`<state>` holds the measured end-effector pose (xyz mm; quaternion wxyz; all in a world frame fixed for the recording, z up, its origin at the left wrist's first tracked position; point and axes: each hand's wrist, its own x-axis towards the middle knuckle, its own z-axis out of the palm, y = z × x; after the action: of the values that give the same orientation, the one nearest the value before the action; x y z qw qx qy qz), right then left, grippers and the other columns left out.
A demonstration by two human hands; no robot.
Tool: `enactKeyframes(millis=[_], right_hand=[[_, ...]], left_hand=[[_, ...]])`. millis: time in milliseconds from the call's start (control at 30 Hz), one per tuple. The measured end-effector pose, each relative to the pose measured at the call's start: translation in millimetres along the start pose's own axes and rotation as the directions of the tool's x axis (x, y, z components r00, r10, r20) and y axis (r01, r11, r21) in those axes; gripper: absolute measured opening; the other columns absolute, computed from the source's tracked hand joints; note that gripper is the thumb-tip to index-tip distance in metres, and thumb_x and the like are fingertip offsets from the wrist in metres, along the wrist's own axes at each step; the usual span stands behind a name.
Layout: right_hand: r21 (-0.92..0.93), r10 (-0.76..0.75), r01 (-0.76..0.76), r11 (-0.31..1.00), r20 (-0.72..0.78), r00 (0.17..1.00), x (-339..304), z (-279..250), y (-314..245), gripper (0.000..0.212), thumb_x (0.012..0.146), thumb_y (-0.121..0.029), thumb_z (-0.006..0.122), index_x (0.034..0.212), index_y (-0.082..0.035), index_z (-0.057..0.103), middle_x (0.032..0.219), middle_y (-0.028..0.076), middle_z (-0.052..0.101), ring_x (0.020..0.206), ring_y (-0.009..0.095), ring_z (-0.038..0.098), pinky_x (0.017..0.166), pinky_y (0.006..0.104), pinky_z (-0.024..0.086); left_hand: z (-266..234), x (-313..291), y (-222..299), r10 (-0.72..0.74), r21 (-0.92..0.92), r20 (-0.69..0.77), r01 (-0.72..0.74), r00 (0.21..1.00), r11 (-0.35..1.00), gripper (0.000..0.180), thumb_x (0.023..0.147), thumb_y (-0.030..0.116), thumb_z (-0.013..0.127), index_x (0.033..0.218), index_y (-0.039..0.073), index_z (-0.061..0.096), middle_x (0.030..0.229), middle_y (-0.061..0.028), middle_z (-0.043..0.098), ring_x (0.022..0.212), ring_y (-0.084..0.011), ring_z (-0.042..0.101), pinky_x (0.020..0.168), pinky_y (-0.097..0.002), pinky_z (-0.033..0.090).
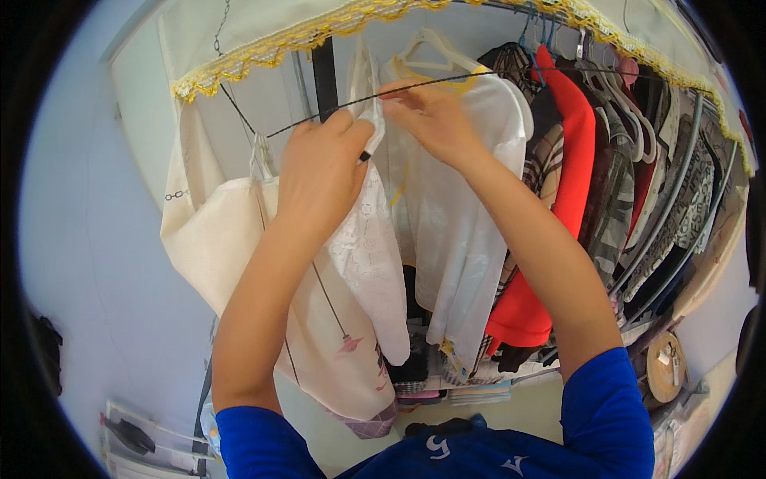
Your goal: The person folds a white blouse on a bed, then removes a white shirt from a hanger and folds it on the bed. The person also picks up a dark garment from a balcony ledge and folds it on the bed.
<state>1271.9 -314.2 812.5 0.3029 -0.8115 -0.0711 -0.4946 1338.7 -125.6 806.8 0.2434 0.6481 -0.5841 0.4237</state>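
My left hand (325, 160) is closed round the upper part of a white lace garment (371, 263) that hangs down below it. A small black piece (365, 156) shows beside its fingers. My right hand (431, 116) is at the same height, its fingers pinched together at the top edge of this garment, close to a thin black cord (447, 79). Left of my left forearm hangs a cream cloth piece (207, 231) with pink flower motifs. Behind my right hand, a sheer white top (455, 207) with yellow trim hangs on a white hanger (431, 44).
A rail of clothes fills the right side, among them a red garment (578, 120) and a camouflage jacket (613, 191). Overhead runs a cream cover with yellow lace trim (263, 56). Folded textiles (479, 393) lie below. A small white rack (152, 439) stands at lower left.
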Motion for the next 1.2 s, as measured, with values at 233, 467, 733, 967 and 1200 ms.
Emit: enactKeyframes(millis=[233,467,733,967,1200], right_hand=[[0.025,0.023,-0.024,0.999,0.011,1.000,33,40,7,0.053,0.084,-0.046,0.065,0.113,-0.001,0.064,0.107,0.017,0.067,0.096,0.030,0.064,0.084,0.0362,0.049],[0.117,0.007,0.014,0.993,-0.179,0.984,10,57,9,0.047,0.089,-0.042,0.062,0.121,-0.007,0.060,0.106,0.012,0.068,0.101,0.024,0.063,0.085,0.0342,0.048],[-0.052,0.212,-0.220,0.974,-0.128,0.969,-14,65,80,0.058,0.082,-0.033,0.068,0.127,0.000,0.053,0.124,0.021,0.058,0.116,0.036,0.055,0.098,0.0402,0.043],[-0.209,0.121,-0.218,0.953,-0.398,0.909,41,65,98,0.055,0.080,-0.021,0.067,0.129,0.000,0.051,0.117,0.019,0.062,0.104,0.030,0.061,0.091,0.0380,0.047],[-0.015,0.321,-0.323,0.946,-0.086,0.943,108,55,148,0.038,0.082,-0.027,0.060,0.109,-0.001,0.065,0.104,0.017,0.067,0.087,0.031,0.065,0.082,0.0379,0.050]], left_hand=[[18,-36,8,-0.061,0.001,0.086,0.062,0.994,0.998,0.034,0.067,-0.001,0.069,0.098,0.008,0.060,0.085,-0.0105,0.051,0.077,-0.0338,0.052,0.069,-0.0410,0.042],[91,-81,10,-0.188,-0.377,0.066,0.199,0.980,0.904,0.027,0.070,0.000,0.068,0.095,0.005,0.061,0.086,-0.0133,0.055,0.080,-0.0353,0.057,0.069,-0.0414,0.046],[166,-83,-5,-0.233,-0.504,0.071,0.237,0.970,0.831,0.030,0.073,0.006,0.074,0.099,0.000,0.061,0.092,-0.0171,0.062,0.085,-0.0359,0.060,0.072,-0.0384,0.048],[125,-83,35,-0.263,-0.665,0.096,0.258,0.960,0.701,0.026,0.076,0.008,0.074,0.086,-0.002,0.052,0.077,-0.0161,0.050,0.069,-0.0317,0.051,0.064,-0.0357,0.043],[91,-77,38,-0.313,-0.706,0.181,0.345,0.932,0.619,0.031,0.081,0.013,0.072,0.079,0.000,0.044,0.068,-0.0115,0.039,0.062,-0.0211,0.039,0.059,-0.0322,0.037]])
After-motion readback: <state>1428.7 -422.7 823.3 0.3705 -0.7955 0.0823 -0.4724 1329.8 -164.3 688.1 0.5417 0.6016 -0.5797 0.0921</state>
